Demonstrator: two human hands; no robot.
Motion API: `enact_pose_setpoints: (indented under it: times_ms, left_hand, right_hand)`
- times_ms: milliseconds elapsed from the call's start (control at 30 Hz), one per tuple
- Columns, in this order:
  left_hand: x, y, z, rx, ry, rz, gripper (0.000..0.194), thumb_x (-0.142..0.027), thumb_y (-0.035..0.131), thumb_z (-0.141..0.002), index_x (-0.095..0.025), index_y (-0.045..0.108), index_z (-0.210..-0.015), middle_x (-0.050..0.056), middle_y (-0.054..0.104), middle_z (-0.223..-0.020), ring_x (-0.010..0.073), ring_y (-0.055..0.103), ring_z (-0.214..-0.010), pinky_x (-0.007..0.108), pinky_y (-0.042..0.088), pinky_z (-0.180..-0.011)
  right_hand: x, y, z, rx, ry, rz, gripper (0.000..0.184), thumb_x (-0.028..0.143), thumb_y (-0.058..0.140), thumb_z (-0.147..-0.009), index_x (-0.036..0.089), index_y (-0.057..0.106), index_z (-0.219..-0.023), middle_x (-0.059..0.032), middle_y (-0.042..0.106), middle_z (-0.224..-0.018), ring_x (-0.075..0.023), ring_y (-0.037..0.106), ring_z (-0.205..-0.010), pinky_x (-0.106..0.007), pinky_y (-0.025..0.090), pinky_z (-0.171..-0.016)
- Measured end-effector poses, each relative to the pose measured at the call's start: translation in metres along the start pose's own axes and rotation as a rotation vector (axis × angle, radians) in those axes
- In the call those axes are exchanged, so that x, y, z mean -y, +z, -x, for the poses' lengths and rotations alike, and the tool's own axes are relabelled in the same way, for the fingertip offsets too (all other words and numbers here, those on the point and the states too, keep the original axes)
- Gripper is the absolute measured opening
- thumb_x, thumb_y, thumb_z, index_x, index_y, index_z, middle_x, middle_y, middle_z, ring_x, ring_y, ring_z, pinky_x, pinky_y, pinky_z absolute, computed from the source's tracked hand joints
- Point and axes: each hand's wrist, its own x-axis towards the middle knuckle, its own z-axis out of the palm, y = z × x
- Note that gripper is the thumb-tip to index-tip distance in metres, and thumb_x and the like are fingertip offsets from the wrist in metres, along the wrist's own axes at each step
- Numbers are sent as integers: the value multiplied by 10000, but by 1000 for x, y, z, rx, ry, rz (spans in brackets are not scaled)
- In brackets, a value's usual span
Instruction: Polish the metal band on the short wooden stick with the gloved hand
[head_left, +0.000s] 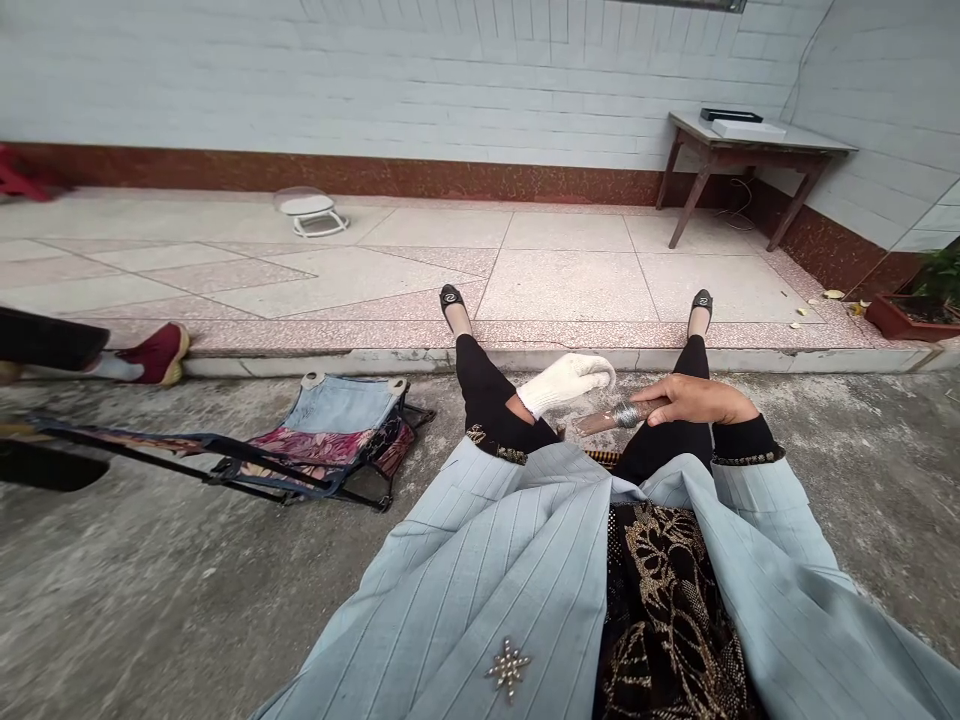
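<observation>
I sit on the ground with my legs stretched out over a raised tiled step (420, 362). My left hand (566, 382) wears a white knit glove, its fingers curled closed above my lap; I cannot make out anything in them. My bare right hand (697, 400) is closed on a short stick-like tool (619, 416) with a reddish end and a band of shiny metal wire around its middle. The tool points left toward the gloved hand, which hovers just above its tip.
A folded camp stool (330, 440) with denim and floral fabric lies on the concrete to my left. Another person's leg and red shoe (154, 353) rest at the left edge. A wooden table (750, 150) stands by the far wall, a potted plant (919, 305) at right.
</observation>
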Motion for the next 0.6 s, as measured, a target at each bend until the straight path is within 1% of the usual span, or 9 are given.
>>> enact_pose_setpoints:
  times_ms: [67, 133, 200, 233, 300, 367, 433, 500, 600]
  left_hand:
    - [6, 8, 0, -9, -45, 177, 236, -304, 502, -861, -126, 650, -905, 39, 654, -844, 115, 559, -708, 245, 430, -682]
    - [11, 17, 1, -24, -92, 296, 240, -325, 511, -863, -115, 626, -877, 36, 620, -778, 102, 516, -647, 238, 408, -627]
    - [11, 25, 4, -1, -109, 355, 240, -334, 496, -880, -123, 610, -868, 13, 579, -731, 87, 469, -606, 224, 375, -588]
    - [10, 27, 6, 21, -102, 359, 242, -336, 482, -890, -129, 606, -865, 2, 564, -720, 82, 450, -595, 219, 359, -575]
    - [4, 28, 9, 64, -76, 297, 247, -336, 467, -900, -141, 614, -861, -11, 556, -722, 79, 439, -592, 216, 341, -572]
    - [-4, 26, 11, 100, -43, 164, 259, -336, 459, -907, -152, 636, -866, -14, 576, -750, 85, 463, -620, 220, 349, -602]
    - [-11, 23, 12, 143, 2, 38, 255, -323, 454, -911, -168, 655, -888, -17, 606, -799, 95, 504, -678, 222, 370, -663]
    - [-15, 23, 11, 170, 53, -52, 241, -300, 448, -913, -179, 657, -908, -22, 622, -825, 105, 534, -735, 223, 379, -722]
    - [-15, 24, 9, 156, 76, -175, 244, -302, 441, -918, -185, 654, -928, -16, 634, -841, 122, 554, -772, 227, 378, -747]
  right_hand:
    - [7, -2, 3, 5, -69, -209, 454, 289, 687, -758, 248, 704, -1209, -32, 726, -1076, -196, 649, -913, -318, 491, -848]
    - [11, -4, 5, -164, -68, -378, 521, 313, 683, -761, 206, 662, -1271, -56, 715, -1020, -169, 629, -812, -319, 503, -777]
    - [9, -5, 4, -369, -52, -501, 566, 330, 678, -767, 167, 627, -1307, -41, 683, -878, -127, 564, -674, -287, 489, -664]
    - [5, -6, 2, -458, -49, -538, 585, 336, 677, -770, 153, 610, -1321, -25, 656, -820, -114, 528, -635, -272, 473, -629]
    - [-7, -6, -3, -591, -45, -559, 605, 349, 677, -773, 138, 592, -1334, 4, 605, -743, -103, 483, -603, -255, 446, -598]
    - [-21, -4, -9, -658, -15, -510, 599, 362, 667, -779, 135, 592, -1328, 16, 586, -708, -109, 473, -592, -255, 433, -586]
    - [-32, -2, -15, -688, 49, -379, 560, 374, 647, -791, 144, 616, -1300, 2, 616, -728, -129, 499, -607, -269, 439, -597]
    - [-38, 2, -18, -695, 122, -183, 496, 365, 637, -800, 163, 655, -1252, -30, 671, -801, -169, 561, -684, -293, 458, -655]
    - [-35, 6, -18, -652, 218, 88, 438, 345, 618, -826, 214, 669, -1241, -68, 720, -958, -234, 622, -858, -322, 461, -764]
